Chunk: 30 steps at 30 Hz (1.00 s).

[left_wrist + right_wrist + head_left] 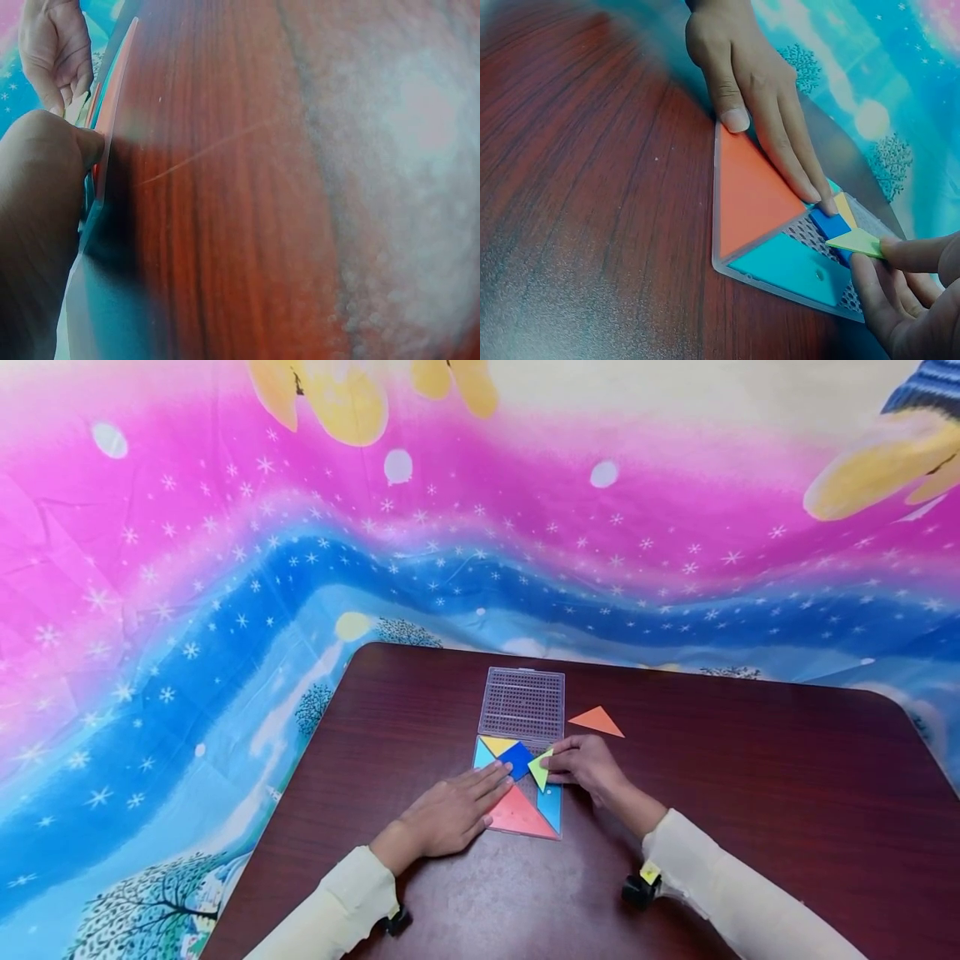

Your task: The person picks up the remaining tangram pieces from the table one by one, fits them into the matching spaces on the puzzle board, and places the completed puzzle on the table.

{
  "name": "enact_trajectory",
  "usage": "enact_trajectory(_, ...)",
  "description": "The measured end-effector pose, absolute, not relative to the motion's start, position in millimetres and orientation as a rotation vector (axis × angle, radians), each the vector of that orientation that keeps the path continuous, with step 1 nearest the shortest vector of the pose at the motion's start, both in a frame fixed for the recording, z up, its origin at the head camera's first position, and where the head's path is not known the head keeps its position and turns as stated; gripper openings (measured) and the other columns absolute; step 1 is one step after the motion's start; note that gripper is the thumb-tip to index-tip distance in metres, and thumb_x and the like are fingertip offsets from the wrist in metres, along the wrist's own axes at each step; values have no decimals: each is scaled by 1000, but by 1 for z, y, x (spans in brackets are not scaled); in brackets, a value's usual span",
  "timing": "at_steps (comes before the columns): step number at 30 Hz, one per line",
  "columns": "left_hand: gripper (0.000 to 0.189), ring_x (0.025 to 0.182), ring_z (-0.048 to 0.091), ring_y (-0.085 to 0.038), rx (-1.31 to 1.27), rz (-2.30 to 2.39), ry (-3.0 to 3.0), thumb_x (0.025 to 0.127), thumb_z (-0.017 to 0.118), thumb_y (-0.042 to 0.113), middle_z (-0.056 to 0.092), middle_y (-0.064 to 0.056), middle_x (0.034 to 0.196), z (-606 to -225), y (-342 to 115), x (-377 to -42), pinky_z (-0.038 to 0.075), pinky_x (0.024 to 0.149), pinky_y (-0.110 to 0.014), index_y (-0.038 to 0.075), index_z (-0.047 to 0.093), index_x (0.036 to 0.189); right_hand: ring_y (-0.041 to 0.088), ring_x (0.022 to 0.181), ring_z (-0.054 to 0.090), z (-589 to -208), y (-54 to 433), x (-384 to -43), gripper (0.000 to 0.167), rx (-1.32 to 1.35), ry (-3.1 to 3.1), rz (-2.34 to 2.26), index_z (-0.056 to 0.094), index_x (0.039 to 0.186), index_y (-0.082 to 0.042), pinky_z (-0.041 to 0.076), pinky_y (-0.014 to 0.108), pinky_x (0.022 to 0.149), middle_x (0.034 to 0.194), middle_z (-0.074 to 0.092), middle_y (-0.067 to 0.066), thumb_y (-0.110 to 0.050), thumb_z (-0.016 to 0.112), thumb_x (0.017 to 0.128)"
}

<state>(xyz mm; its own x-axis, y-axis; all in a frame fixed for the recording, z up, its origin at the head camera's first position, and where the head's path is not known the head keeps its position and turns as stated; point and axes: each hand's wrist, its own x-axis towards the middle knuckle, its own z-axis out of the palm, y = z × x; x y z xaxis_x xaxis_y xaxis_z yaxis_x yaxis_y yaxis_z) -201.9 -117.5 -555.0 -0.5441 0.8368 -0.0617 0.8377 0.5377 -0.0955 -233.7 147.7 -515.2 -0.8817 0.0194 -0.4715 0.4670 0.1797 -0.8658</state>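
Note:
A clear plastic tangram case lies opened flat, its tray [717,255] nearest the person. My left hand [453,810] rests over the tray's left side with straight fingers. Its fingertips touch the blue square [517,762], and its thumb rests at the corner of the big red-orange triangle [754,195]. Between thumb and fingers, my right hand [588,768] pinches a lime-green triangle [861,242], tilted just above the tray beside the blue square. A yellow piece [497,744], a light blue piece [483,754] partly under the left hand, and a teal piece [799,268] also lie in the tray.
The case's perforated lid [522,702] lies folded back beyond the tray. An orange triangle [598,722] is on the dark wooden table [750,793], right of the lid. A printed cloth [480,552] hangs behind the table.

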Motion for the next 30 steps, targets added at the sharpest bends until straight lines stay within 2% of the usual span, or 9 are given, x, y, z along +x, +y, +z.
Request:
enact_trajectory(12,65,161,11,-16,1470,-167,2742,110,28,48,12,1,174,-558,-118,-204,25,129,-33,20,12,166,14,67,74,-519,137,-231,18,428,2174,-1669,70,102,4,64,31,68,91,71,15,-4,78,88)
enact_trajectory(30,63,161,14,-15,1452,-88,2742,110,29,46,13,1,174,-557,-119,-204,29,128,-34,21,14,166,17,68,74,-524,131,-224,15,369,2204,-1674,71,99,3,65,33,68,85,73,14,-2,79,87)
